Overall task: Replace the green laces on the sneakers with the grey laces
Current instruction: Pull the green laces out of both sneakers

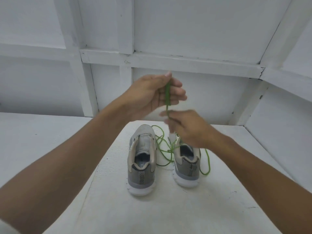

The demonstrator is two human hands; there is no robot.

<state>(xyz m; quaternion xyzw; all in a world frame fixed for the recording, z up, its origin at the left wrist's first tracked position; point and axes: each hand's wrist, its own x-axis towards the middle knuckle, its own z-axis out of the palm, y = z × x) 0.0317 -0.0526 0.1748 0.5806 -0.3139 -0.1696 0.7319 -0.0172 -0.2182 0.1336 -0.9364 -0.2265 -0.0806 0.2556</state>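
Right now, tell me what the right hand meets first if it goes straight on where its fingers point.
The green lace the right hand seems to pinch; past that, probably the heel of the left hand, though depth is unclear.

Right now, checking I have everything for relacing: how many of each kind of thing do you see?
Grey-and-beige mesh sneakers: 2
Green cord lace: 1 certain, held by left hand and right hand; loops may hide another
Grey laces: 0 in view
Total: 3
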